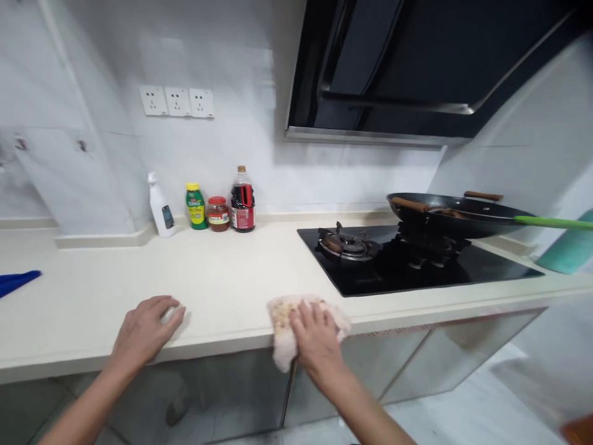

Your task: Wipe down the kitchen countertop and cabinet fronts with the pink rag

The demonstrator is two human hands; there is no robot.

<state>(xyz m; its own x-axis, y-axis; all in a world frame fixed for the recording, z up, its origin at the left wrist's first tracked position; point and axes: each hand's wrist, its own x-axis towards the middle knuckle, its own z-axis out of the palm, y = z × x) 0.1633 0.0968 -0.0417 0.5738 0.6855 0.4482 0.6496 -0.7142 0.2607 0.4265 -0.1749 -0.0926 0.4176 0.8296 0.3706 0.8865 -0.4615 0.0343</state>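
Observation:
My right hand [317,337] presses down on a pale pink cloth [283,321] at the front edge of the white counter [222,278]. Brownish-yellow stains mark the left part of this cloth, and one corner hangs over the edge. The fingers lie over the fabric, just in front of the stove's near left corner. Farther left, my left hand [147,327] rests near the counter's front edge, its fingers loosely curved and the thumb apart. Nothing shows in that hand.
A black gas stove [398,262] carries a large wok [445,213] with a green-handled utensil [551,221] across it. Along the wall stand a white spray bottle [161,207], a green bottle [196,207], a red-lidded jar [218,216] and a dark sauce bottle [243,204]. The range hood [380,68] overhangs the stove.

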